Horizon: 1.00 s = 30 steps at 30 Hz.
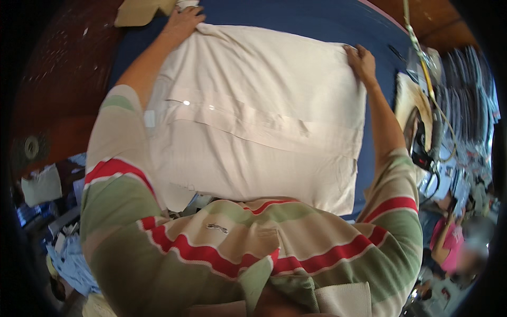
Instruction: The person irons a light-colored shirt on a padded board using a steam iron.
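On the blue padded table, both hands grip a cream cotton shirt: left hand at eleven o'clock, right hand at one, fingers curled over its far corners

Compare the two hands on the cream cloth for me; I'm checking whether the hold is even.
The left hand lies at the cream cloth's far left corner, where the fabric bunches; the right hand holds the far right corner, where it lies flatter. The left hand sits farther up the blue table than the right. Both touch the cloth's far edge.
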### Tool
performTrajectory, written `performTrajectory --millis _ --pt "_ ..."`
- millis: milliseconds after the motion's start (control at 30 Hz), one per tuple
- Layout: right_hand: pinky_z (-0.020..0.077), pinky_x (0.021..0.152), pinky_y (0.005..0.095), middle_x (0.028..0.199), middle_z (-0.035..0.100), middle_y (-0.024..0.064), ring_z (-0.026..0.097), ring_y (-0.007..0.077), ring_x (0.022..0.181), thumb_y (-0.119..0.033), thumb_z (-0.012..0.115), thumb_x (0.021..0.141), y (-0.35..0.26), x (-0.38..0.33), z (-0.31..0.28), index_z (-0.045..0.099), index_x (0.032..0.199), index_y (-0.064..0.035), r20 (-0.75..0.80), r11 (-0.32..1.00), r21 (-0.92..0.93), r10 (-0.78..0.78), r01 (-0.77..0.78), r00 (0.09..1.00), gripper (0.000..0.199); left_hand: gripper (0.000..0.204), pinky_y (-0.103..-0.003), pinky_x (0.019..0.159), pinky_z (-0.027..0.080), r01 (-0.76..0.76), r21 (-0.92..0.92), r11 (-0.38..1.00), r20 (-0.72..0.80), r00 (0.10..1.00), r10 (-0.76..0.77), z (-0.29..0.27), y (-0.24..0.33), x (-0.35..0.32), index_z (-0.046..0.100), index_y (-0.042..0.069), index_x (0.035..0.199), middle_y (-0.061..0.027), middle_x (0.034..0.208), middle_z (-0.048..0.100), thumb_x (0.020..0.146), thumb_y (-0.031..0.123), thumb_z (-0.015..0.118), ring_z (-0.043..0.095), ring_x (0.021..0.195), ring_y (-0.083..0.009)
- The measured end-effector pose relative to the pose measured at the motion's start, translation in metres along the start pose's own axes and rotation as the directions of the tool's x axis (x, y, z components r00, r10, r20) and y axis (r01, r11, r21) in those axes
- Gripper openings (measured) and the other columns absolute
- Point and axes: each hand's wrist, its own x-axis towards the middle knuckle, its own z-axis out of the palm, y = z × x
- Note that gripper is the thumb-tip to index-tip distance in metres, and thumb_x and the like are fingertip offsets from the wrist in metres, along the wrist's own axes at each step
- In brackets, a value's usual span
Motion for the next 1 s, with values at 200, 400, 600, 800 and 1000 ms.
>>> performTrajectory --millis 200,400,600,800,1000 --pt "0.0458 0.083 0.0307 0.101 0.065 0.0132 0.060 0.0218 0.094 -0.025 0.062 0.083 0.038 0.014 0.006 0.061 0.108 -0.0021 0.158 0.907 0.381 -0.255 0.180 0.954 0.034 0.044 -0.051 0.093 0.035 0.580 -0.471 0.665 0.005 0.755 -0.655 0.035 0.003 -0.098 0.047 0.017 0.124 -0.0072 0.123 0.050 0.085 0.035 0.056 0.046 0.117 -0.0263" --pt "0.0465 0.083 0.0343 0.094 0.067 0.0148 0.063 0.0257 0.092 -0.040 0.060 0.082 0.024 0.029 0.013 0.066 0.101 -0.0041 0.205 0.999 0.014 -0.032 0.030 0.978 0.041 0.028 -0.044 0.083 0.046 0.625 -0.383 0.680 0.151 0.769 -0.622 0.063 -0.014 -0.145 0.055 0.009 0.104 -0.0112 0.110 0.058 0.092 0.031 0.041 0.057 0.101 -0.0335" --pt "0.0423 0.091 0.0400 0.106 0.061 0.0225 0.056 0.0370 0.105 -0.065 0.050 0.077 -0.001 0.047 -0.009 0.062 0.109 -0.0018 0.031 0.963 -0.260 0.079 -0.069 0.996 0.072 0.032 -0.045 0.086 0.046 0.687 -0.255 0.680 0.189 0.725 -0.662 0.073 -0.072 -0.139 0.054 0.011 0.114 -0.0122 0.119 0.055 0.094 0.028 0.036 0.055 0.107 -0.0331" --pt "0.0380 0.098 0.0369 0.116 0.058 0.0196 0.053 0.0341 0.111 -0.063 0.053 0.076 0.012 0.032 0.004 0.060 0.115 -0.0051 0.107 0.986 0.077 0.141 -0.150 0.984 0.070 0.047 -0.047 0.095 0.039 0.517 -0.475 0.712 -0.108 0.769 -0.630 0.041 -0.040 -0.135 0.042 0.016 0.132 -0.0080 0.135 0.043 0.087 0.028 0.051 0.046 0.120 -0.0290" --pt "0.0463 0.082 0.0470 0.099 0.062 0.0188 0.058 0.0395 0.094 -0.033 0.054 0.085 -0.024 -0.013 0.040 0.054 0.107 -0.0074 -0.231 0.942 -0.226 -0.300 0.249 0.926 0.034 0.050 -0.046 0.101 0.031 0.068 -0.362 0.930 -0.033 0.996 -0.086 -0.013 0.012 -0.066 0.046 0.015 0.128 -0.0110 0.132 0.046 0.079 0.012 0.054 0.045 0.121 -0.0269"
